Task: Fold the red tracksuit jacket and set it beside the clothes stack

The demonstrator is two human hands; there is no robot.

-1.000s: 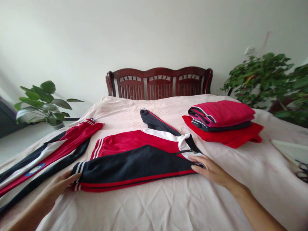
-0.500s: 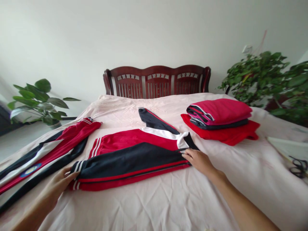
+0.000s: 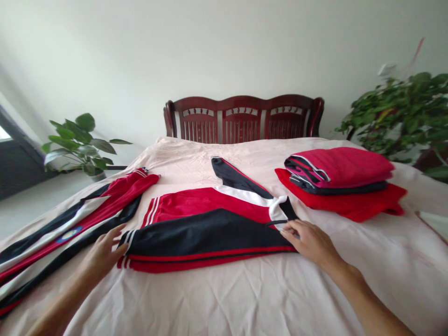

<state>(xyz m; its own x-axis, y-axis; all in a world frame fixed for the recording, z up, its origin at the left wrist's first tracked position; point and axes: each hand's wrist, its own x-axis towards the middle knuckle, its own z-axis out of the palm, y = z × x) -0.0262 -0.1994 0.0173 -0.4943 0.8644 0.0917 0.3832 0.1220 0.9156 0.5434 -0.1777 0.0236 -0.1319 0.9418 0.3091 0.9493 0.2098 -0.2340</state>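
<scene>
A red, navy and white jacket lies flat on the bed, its near sleeve laid along the body and the other sleeve pointing away. My left hand is at the striped cuff at its left end, thumb and fingers apart. My right hand pinches the fabric beside the white collar. Left of the jacket lies a second garment in red, navy and white with a round badge. A folded stack of pink-red and dark clothes rests on a bright red cloth at the right.
A pale pink sheet covers the bed. Beyond it stands a dark red wooden headboard against the wall. Potted plants stand at the left and right. A pale flat object shows at the right edge.
The view has turned left, so the scene sits further right. My left hand's fingers have spread at the cuff. My right hand stays by the collar.
</scene>
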